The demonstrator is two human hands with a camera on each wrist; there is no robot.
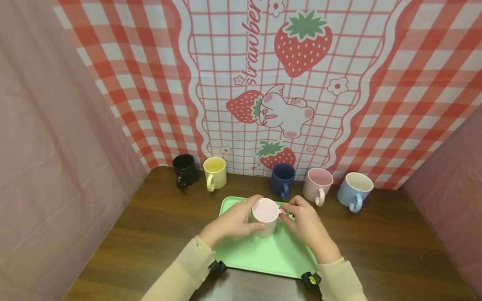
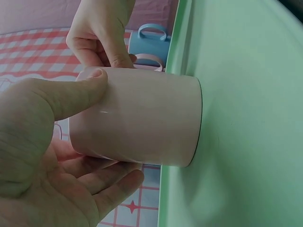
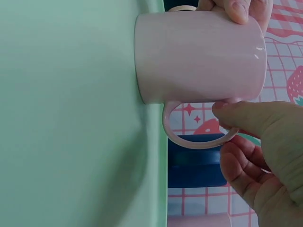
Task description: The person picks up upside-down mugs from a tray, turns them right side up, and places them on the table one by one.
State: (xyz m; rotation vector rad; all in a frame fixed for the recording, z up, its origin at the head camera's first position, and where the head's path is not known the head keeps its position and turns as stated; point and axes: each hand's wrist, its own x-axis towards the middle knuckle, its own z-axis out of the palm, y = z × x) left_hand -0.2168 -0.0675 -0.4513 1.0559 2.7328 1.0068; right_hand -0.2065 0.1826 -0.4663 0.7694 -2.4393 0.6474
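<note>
A pale pink mug (image 1: 265, 221) stands on the green tray (image 1: 263, 259), near its far edge, with its handle pointing right. My left hand (image 1: 235, 219) grips the mug's body from the left; in the left wrist view the thumb (image 2: 97, 82) lies along one side, the fingers round the other. On the opposite side, my right hand (image 1: 306, 221) holds the mug's handle (image 3: 189, 143) between thumb and fingers. The right wrist view shows the thumb tip where the handle meets the body.
Behind the tray, from left to right, stand a black mug (image 1: 185, 170), a yellow mug (image 1: 216, 173), a dark blue mug (image 1: 282, 179), another pink mug (image 1: 314, 190) and a light blue mug (image 1: 352, 194). A strawberry-print cloth (image 1: 293, 104) hangs behind the brown table (image 1: 150, 234).
</note>
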